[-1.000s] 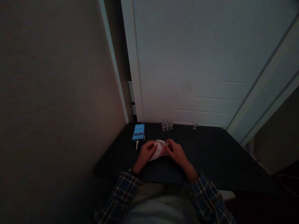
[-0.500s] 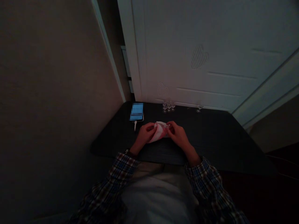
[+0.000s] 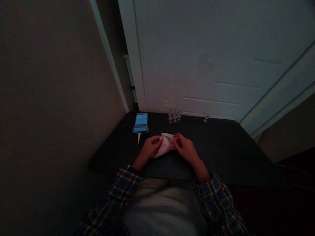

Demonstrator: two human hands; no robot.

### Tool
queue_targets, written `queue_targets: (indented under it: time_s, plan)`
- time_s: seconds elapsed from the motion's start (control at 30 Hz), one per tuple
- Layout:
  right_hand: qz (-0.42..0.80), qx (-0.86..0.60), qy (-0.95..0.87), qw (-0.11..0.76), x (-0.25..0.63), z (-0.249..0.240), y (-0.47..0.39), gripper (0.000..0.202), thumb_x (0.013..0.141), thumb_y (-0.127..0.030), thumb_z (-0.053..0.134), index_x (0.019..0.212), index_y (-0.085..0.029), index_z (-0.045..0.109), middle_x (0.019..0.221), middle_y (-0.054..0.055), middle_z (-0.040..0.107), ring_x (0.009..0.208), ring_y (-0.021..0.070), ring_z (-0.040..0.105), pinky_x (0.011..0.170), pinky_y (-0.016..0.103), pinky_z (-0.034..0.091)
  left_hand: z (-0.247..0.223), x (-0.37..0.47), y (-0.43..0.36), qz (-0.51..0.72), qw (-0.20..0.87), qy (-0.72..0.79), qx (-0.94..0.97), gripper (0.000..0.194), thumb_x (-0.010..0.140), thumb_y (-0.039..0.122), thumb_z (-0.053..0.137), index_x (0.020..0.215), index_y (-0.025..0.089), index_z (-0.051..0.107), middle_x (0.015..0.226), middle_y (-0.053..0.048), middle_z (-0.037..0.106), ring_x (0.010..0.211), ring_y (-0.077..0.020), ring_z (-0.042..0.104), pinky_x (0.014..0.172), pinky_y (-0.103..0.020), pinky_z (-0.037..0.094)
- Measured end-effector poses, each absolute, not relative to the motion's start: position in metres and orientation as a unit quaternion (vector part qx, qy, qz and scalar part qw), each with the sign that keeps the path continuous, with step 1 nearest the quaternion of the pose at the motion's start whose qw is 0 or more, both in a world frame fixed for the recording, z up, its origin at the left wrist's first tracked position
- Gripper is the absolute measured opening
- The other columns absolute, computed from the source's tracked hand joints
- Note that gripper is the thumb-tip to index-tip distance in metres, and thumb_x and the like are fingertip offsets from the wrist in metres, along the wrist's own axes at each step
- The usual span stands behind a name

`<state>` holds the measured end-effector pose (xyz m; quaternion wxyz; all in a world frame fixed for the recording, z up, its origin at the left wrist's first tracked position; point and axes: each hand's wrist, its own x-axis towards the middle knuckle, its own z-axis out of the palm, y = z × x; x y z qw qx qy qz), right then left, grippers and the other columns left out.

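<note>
Table (image 3: 236,154) is spreading beneath left hand (image 3: 147,148) and right hand (image 3: 187,149), both pinching a pink-and-white packet (image 3: 166,147) at 9 and 3 o'clock. Small clear pieces (image 3: 175,117) are standing at its 12 o'clock; uneven pulling is risking a tear.

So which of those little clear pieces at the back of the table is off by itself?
The far-right clear piece. It stands alone, while the other clear pieces are bunched together to its left, nearer the phone.
</note>
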<state>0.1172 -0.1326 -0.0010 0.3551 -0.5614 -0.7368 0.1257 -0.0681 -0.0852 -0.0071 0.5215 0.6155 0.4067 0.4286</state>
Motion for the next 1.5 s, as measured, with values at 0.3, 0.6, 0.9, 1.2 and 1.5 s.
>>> queue_targets:
  time_s: [0.3, 0.6, 0.9, 1.2, 1.5]
  plan:
    - [0.131, -0.556, -0.729, 0.378, 0.116, -0.004, -0.134, 0.024, 0.085, -0.033, 0.047, 0.106, -0.022, 0.051, 0.074, 0.000, 0.061, 0.061, 0.0121, 0.056, 0.057, 0.021, 0.040, 0.004, -0.071, -0.092, 0.397, 0.570, 0.410, 0.591, 0.032, 0.067, 0.039, 0.063, 0.083, 0.012, 0.067, 0.081, -0.006, 0.068, 0.073, -0.0195, 0.061, 0.063, -0.025, 0.045]
    - [0.146, -0.547, -0.727, 0.388, 0.117, -0.003, -0.134, 0.025, 0.084, -0.034, 0.047, 0.104, -0.021, 0.053, 0.070, -0.001, 0.060, 0.060, 0.0123, 0.056, 0.056, 0.022, 0.041, 0.006, -0.072, -0.095, 0.426, 0.554, 0.383, 0.604, 0.032, 0.068, 0.039, 0.063, 0.087, 0.013, 0.069, 0.086, -0.005, 0.068, 0.077, -0.0186, 0.059, 0.066, -0.024, 0.044]
    - [0.151, -0.546, -0.717, 0.405, 0.117, -0.005, -0.133, 0.023, 0.085, -0.033, 0.046, 0.103, -0.020, 0.052, 0.068, -0.001, 0.059, 0.059, 0.0129, 0.057, 0.054, 0.021, 0.041, 0.006, -0.071, -0.097, 0.428, 0.581, 0.350, 0.597, 0.038, 0.069, 0.043, 0.061, 0.092, 0.013, 0.068, 0.088, -0.006, 0.067, 0.075, -0.0179, 0.059, 0.060, -0.023, 0.042]
    - [0.190, -0.542, -0.711, 0.407, 0.112, -0.003, -0.132, 0.025, 0.087, -0.037, 0.042, 0.104, -0.020, 0.049, 0.071, 0.000, 0.060, 0.059, 0.0133, 0.057, 0.055, 0.022, 0.042, 0.003, -0.072, -0.096, 0.441, 0.580, 0.360, 0.583, 0.041, 0.069, 0.045, 0.061, 0.094, 0.013, 0.068, 0.088, -0.006, 0.068, 0.077, -0.0184, 0.059, 0.063, -0.024, 0.042]
    - [0.199, -0.536, -0.706, 0.418, 0.108, -0.001, -0.134, 0.024, 0.088, -0.038, 0.041, 0.102, -0.020, 0.050, 0.073, 0.000, 0.060, 0.060, 0.0130, 0.056, 0.055, 0.022, 0.041, 0.005, -0.071, -0.093, 0.444, 0.527, 0.391, 0.610, 0.036, 0.070, 0.045, 0.060, 0.086, 0.014, 0.070, 0.086, -0.005, 0.069, 0.080, -0.0212, 0.058, 0.067, -0.025, 0.042]
